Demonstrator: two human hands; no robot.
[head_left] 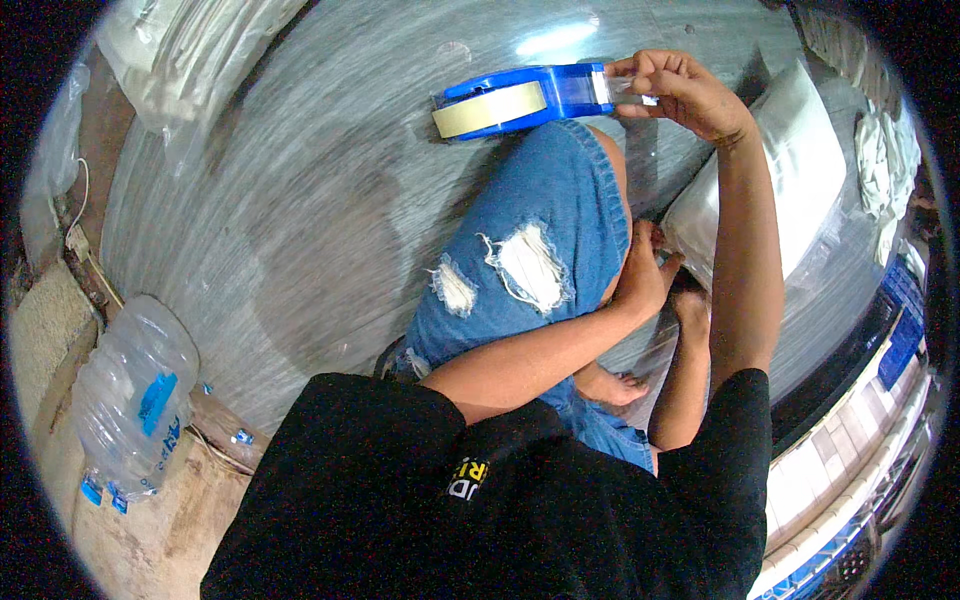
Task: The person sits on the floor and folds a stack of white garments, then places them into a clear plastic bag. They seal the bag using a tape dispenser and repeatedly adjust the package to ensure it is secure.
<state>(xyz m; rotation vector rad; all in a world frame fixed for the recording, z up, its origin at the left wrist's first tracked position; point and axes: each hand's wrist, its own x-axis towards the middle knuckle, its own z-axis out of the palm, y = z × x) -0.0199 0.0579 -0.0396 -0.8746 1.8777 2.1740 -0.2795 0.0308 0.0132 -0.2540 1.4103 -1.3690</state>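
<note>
At the upper middle, my right hand (685, 92) is closed, its fingers pinching a clear strip of tape (628, 90) at the end of a blue tape dispenser (575, 88). A wide cream roll of tape (490, 110) sits in the dispenser, which lies just beyond my bent, denim-covered knee. My left hand (648, 262) is lower, past the knee, with its fingers closed at the near left corner of a white package in clear plastic (760, 185). Part of that hand is hidden by the knee and forearm.
I sit on a grey streaked floor (300, 200), legs folded. White plastic sheeting (190, 60) lies at the upper left. A large clear plastic bottle (140, 400) is at the lower left. At the right are a crumpled white bag (885, 165) and a pale tiled ledge (840, 440).
</note>
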